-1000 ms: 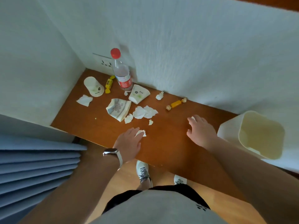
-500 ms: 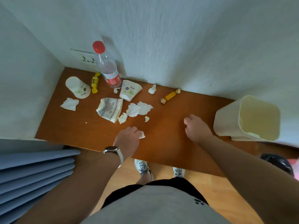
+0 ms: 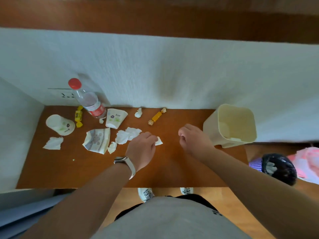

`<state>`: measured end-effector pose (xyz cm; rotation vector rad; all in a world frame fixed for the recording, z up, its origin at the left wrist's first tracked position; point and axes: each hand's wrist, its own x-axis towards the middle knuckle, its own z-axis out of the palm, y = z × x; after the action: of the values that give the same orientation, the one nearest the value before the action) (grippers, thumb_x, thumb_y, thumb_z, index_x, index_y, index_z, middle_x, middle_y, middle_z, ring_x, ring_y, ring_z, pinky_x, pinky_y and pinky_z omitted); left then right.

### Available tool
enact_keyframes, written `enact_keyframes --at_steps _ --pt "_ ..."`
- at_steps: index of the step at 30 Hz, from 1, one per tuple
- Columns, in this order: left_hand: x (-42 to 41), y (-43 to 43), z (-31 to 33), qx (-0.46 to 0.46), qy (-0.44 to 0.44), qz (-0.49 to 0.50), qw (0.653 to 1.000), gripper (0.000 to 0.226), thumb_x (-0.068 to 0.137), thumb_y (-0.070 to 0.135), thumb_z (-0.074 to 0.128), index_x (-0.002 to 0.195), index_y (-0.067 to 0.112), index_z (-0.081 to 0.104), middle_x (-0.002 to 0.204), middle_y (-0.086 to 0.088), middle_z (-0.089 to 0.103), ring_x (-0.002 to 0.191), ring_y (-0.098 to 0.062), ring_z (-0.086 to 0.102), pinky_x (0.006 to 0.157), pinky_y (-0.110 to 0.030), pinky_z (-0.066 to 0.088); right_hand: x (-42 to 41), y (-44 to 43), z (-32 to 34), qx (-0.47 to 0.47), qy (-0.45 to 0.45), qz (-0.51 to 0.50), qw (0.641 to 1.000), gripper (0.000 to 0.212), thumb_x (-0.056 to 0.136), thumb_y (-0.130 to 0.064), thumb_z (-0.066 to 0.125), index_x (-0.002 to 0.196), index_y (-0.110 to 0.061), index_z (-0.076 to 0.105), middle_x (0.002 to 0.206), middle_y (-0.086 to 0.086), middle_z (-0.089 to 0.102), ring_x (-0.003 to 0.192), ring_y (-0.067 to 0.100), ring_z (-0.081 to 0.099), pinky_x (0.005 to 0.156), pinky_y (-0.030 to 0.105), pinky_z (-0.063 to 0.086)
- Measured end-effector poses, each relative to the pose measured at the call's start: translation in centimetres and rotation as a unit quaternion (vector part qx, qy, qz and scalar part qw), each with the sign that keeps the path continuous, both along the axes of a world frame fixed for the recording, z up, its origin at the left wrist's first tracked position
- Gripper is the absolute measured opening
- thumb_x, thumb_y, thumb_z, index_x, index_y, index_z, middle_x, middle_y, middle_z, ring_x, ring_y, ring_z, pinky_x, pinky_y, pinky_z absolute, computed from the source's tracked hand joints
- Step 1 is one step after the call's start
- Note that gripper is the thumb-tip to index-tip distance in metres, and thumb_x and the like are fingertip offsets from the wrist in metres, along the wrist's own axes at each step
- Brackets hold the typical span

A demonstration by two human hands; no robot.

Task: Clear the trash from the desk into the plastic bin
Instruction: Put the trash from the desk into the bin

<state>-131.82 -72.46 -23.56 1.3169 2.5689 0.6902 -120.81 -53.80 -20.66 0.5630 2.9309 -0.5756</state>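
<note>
Left hand (image 3: 140, 149) fingers pinch a small white paper scrap (image 3: 158, 141), left of the cream plastic bin (image 3: 211, 131). Right hand (image 3: 194, 138) curled; contents unclear. Bin holds few scraps; judging most desk (image 3: 69, 169) litter remains, far left of bin.

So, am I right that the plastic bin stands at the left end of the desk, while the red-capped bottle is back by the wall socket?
Not quite: the head view shows the plastic bin at the right end of the desk, beyond the right hand. The rest holds: the red-capped bottle is back by the wall socket.
</note>
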Motion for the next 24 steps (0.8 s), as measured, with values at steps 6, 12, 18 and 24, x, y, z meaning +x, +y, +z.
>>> enact_keyframes --at_steps 6,12,18,24 --pt "0.6 7.1 4.5 0.071 0.019 -0.059 0.996 0.018 0.092 0.013 0.058 0.105 0.016 0.071 0.100 0.002 0.068 0.089 -0.013 0.061 0.076 -0.023 0.049 1.7 4.7 4.8 0.017 0.101 -0.063 0.993 0.009 0.090 -0.012 0.057 0.094 -0.013 0.064 0.097 -0.001 0.058 0.087 0.015 0.051 0.072 0.035 0.050" --pt "2.5 14.2 8.0 0.103 0.024 -0.114 0.988 0.021 0.094 0.014 0.056 0.108 0.015 0.071 0.103 0.002 0.068 0.093 -0.013 0.060 0.079 -0.016 0.035 5.6 10.9 7.0 0.029 0.115 -0.145 0.982 0.010 0.092 -0.014 0.055 0.097 -0.012 0.064 0.094 -0.001 0.058 0.081 0.017 0.054 0.068 0.029 0.044" --pt "4.4 19.9 7.9 0.065 0.003 -0.166 0.984 0.023 0.095 0.016 0.053 0.111 0.015 0.070 0.106 0.001 0.065 0.098 -0.016 0.060 0.082 -0.023 0.042 8.2 14.8 5.9 0.025 0.079 -0.162 0.983 0.013 0.091 -0.017 0.054 0.100 -0.016 0.064 0.099 -0.002 0.059 0.086 0.017 0.055 0.070 0.029 0.045" --pt "6.0 24.0 7.7 0.009 0.004 -0.157 0.988 0.026 0.093 0.016 0.053 0.112 0.017 0.070 0.111 0.001 0.065 0.105 -0.017 0.056 0.088 -0.027 0.041 9.1 18.3 5.1 0.004 0.060 -0.099 0.993 0.016 0.089 -0.017 0.056 0.101 -0.013 0.066 0.102 0.004 0.064 0.096 0.023 0.057 0.077 0.029 0.039"
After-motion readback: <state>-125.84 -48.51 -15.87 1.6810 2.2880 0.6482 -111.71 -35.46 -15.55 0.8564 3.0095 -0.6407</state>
